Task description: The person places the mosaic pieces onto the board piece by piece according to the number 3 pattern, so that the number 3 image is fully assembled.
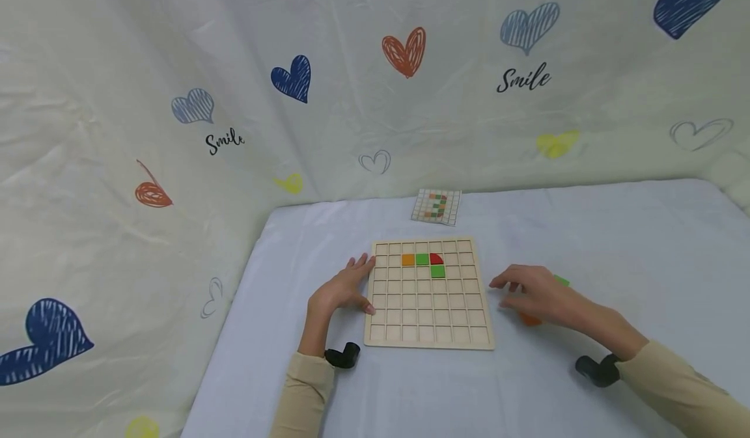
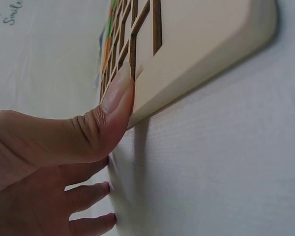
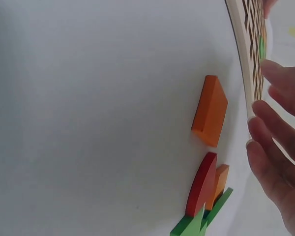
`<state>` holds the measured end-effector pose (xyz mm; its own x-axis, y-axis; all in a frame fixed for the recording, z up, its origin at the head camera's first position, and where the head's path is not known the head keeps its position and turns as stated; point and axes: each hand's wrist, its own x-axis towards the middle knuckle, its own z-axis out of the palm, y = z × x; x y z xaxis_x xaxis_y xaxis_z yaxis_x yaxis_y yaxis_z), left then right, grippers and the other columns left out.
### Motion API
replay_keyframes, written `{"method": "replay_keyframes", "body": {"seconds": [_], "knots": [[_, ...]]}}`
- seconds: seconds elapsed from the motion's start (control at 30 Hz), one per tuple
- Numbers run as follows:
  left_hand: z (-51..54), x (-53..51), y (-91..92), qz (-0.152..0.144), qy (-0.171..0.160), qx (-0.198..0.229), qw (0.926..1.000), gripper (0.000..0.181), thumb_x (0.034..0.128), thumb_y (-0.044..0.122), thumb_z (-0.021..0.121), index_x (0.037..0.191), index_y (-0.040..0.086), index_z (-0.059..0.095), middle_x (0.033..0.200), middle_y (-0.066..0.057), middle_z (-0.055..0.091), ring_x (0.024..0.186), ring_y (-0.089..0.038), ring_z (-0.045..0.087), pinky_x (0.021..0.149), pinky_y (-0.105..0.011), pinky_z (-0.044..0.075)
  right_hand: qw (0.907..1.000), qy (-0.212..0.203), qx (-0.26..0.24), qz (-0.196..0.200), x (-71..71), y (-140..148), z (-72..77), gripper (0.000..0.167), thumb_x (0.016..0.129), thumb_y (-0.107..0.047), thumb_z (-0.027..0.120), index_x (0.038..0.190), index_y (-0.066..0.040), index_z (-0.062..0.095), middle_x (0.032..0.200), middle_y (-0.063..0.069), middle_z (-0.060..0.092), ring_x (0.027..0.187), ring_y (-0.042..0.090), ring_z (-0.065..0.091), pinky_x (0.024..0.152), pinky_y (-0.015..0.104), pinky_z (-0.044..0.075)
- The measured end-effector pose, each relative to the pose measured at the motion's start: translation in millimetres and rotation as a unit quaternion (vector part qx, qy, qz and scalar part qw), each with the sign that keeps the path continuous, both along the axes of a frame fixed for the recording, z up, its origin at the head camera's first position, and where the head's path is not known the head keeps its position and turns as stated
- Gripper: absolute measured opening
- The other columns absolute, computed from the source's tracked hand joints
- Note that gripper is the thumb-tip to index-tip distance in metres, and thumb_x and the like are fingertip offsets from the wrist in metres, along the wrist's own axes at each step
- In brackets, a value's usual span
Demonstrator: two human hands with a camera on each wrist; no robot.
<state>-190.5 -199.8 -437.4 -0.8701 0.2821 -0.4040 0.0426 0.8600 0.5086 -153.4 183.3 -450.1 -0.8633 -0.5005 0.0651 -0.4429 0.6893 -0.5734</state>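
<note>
A wooden grid board lies flat on the table. Set in its upper cells are an orange square, a green square, a red quarter-round piece and another green square. My left hand rests at the board's left side, fingers spread; in the left wrist view its thumb touches the edge. My right hand hovers right of the board, fingers slightly bent and holding nothing. Near it lie a loose orange block, a red curved piece and green pieces.
Behind the board lies a pattern card with coloured cells on a grid. A white cloth covers the table, and a curtain printed with hearts hangs behind it. Each wrist carries a black device.
</note>
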Motion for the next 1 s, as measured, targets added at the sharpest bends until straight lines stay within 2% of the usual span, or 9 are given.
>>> {"method": "replay_keyframes", "body": {"seconds": [0.2,0.47,0.73,1.0], "knots": [[-1.6,-0.2,0.7,0.003,0.000,-0.003,1.0000,0.113,0.0715,0.009,0.093,0.164,0.011,0.028,0.173,-0.009,0.015,0.161,-0.033,0.008,0.127,-0.055,0.018,0.9995,-0.012,0.028,-0.005,4.8,12.3,-0.1,0.027,0.080,-0.008,0.083,0.107,-0.006,0.077,0.101,-0.001,0.074,0.084,0.014,0.062,0.071,0.028,0.054],[0.1,-1.8,-1.1,-0.004,0.005,-0.016,0.9999,0.113,0.0723,0.010,0.093,0.164,0.011,0.027,0.173,-0.010,0.015,0.161,-0.033,0.008,0.128,-0.054,0.018,0.9986,-0.041,0.029,0.017,5.7,25.0,3.5,0.029,0.078,-0.014,0.086,0.105,-0.008,0.077,0.093,-0.008,0.067,0.077,0.003,0.057,0.067,0.022,0.052],[3.0,-3.3,-1.3,-0.011,0.009,-0.011,0.9998,0.112,0.0715,0.010,0.093,0.163,0.008,0.028,0.172,-0.012,0.015,0.160,-0.035,0.009,0.127,-0.055,0.018,0.9977,-0.030,0.055,0.027,6.9,25.8,-2.4,0.022,0.076,-0.011,0.088,0.095,-0.013,0.077,0.086,-0.010,0.062,0.076,0.004,0.048,0.063,0.021,0.045],[-3.1,-2.2,-0.5,-0.004,0.004,-0.008,1.0000,0.112,0.0725,0.010,0.092,0.164,0.011,0.027,0.173,-0.009,0.015,0.161,-0.033,0.008,0.128,-0.054,0.018,0.9976,-0.034,0.059,0.014,7.1,24.9,-7.6,0.023,0.076,-0.007,0.088,0.087,-0.017,0.071,0.078,-0.011,0.057,0.072,0.005,0.046,0.060,0.022,0.043]]}}
